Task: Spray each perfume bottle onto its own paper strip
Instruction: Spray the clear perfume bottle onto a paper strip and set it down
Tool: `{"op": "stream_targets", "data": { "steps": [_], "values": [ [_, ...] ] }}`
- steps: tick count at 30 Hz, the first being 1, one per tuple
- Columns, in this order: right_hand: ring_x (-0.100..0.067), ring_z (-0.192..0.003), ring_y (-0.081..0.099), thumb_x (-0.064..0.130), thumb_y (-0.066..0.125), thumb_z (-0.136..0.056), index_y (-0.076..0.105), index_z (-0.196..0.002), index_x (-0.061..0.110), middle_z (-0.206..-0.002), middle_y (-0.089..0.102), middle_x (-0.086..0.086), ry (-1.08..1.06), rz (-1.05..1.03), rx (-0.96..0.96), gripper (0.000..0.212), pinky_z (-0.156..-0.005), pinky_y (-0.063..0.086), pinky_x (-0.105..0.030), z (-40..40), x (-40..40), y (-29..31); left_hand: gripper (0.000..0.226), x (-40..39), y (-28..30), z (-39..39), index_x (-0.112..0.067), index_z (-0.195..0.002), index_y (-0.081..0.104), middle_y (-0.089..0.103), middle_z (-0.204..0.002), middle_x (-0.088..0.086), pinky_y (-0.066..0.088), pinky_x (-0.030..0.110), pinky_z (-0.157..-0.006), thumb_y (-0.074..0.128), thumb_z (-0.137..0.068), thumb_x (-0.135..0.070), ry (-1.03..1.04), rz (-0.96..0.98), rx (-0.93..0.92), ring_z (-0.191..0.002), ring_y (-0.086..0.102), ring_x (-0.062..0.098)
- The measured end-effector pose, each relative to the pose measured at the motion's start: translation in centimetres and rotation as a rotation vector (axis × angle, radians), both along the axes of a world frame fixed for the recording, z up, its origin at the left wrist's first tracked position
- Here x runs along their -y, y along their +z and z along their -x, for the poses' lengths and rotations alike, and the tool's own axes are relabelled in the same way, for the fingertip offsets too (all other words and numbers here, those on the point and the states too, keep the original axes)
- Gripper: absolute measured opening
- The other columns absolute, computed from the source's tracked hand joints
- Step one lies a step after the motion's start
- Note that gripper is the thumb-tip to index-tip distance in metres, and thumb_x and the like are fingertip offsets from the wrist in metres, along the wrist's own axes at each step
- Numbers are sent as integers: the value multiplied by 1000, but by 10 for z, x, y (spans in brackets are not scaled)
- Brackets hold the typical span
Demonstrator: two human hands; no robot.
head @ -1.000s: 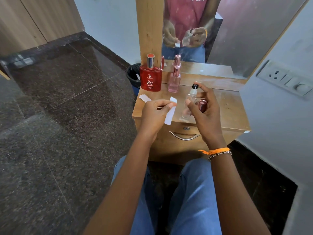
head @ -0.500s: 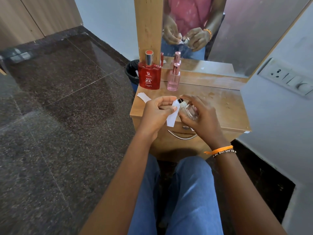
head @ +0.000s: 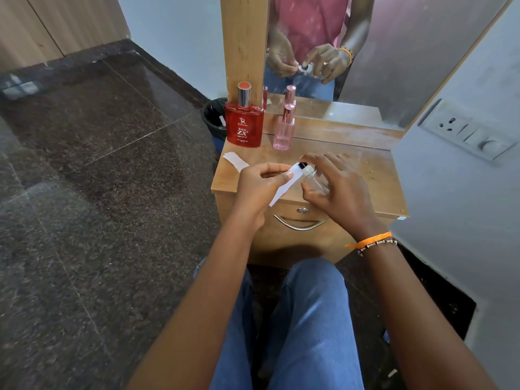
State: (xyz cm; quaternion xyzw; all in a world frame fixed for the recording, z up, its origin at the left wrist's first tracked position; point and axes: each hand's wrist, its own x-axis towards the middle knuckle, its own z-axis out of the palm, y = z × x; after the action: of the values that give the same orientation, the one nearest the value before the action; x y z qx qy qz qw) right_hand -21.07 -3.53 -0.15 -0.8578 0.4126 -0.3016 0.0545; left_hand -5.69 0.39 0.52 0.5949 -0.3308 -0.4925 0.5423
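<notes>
The person sits at the small wooden dresser (head: pixel 365 175), and the step in hand looks to be the spray itself. The right hand (head: pixel 337 187) wraps its fingers round a small clear bottle (head: pixel 316 182), tilted so the black nozzle (head: pixel 302 165) points left, with the forefinger arched over the top. The left hand (head: pixel 261 184) pinches a white paper strip (head: pixel 284 187) between thumb and fingertips, the strip's upper end touching or almost touching the nozzle (I cannot tell which).

To do it well, I would ease the strip a little away from the nozzle so the mist spreads rather than soaks one spot, keep the pinching fingers out of the spray's path, and press straight down once.

A red bottle (head: pixel 244 128) and a pink bottle (head: pixel 284 130) stand capped at the back by the mirror (head: pixel 394 66), with spare strips (head: pixel 235 161) lying near the left edge, apparently awaiting their turn.
</notes>
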Motion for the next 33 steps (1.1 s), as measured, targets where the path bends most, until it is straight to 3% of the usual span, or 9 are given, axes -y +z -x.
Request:
{"op": "stream_targets", "data": {
  "steps": [3, 7, 10, 15, 22, 26, 33],
  "values": [
    [-20, -90, 52, 18, 64, -77, 60, -116, 18, -102, 65, 0, 18, 37, -67, 39, -63, 49, -37, 1, 3, 3, 7, -1, 2, -1, -13, -86, 72, 67, -78, -6, 47, 8, -50, 70, -81, -8, 16, -31, -7, -67, 63, 1],
    [-23, -87, 54, 19, 66, -78, 60, -115, 19, -103, 66, -1, 39, 107, -187, 38, -55, 41, -28, 3, 9, 5, 7, -3, 5, -3, -13, -84, 72, 68, -81, -5, 54, 14, -56, 71, -80, -7, 34, -78, -72, -73, 62, 7],
    [-24, -86, 56, 19, 67, -78, 61, -114, 18, -103, 66, -2, 41, 148, -249, 37, -60, 32, -26, 3, 12, 7, 7, -3, 7, -3, -12, -85, 72, 69, -83, -2, 57, 18, -60, 72, -79, -7, 44, -95, -116, -72, 66, 9],
    [-27, -89, 57, 17, 65, -80, 60, -116, 15, -104, 66, -6, 70, 142, -254, 37, -57, 42, -31, 1, 14, 11, 9, -2, 9, -3, -9, -87, 71, 70, -91, 5, 58, 23, -66, 71, -79, -6, 43, -109, -170, -75, 69, 15],
    [-28, -88, 60, 16, 69, -78, 61, -115, 13, -106, 68, -7, 80, 175, -294, 38, -60, 32, -24, 3, 18, 12, 8, -3, 10, -2, -10, -86, 71, 69, -86, 3, 58, 20, -61, 71, -80, -5, 44, -105, -205, -61, 69, 9],
    [-30, -92, 60, 16, 68, -80, 60, -117, 12, -109, 67, -9, 90, 152, -287, 38, -62, 44, -32, 3, 20, 14, 9, -3, 10, -1, -11, -87, 71, 69, -87, 2, 58, 20, -62, 71, -79, -5, 40, -100, -198, -60, 69, 7],
    [-30, -92, 58, 15, 67, -80, 59, -117, 11, -110, 66, -10, 104, 155, -275, 37, -63, 48, -36, 5, 21, 15, 10, -3, 10, -1, -11, -86, 72, 68, -84, -1, 57, 20, -61, 71, -79, -4, 33, -91, -186, -58, 69, 4]
  ]
}}
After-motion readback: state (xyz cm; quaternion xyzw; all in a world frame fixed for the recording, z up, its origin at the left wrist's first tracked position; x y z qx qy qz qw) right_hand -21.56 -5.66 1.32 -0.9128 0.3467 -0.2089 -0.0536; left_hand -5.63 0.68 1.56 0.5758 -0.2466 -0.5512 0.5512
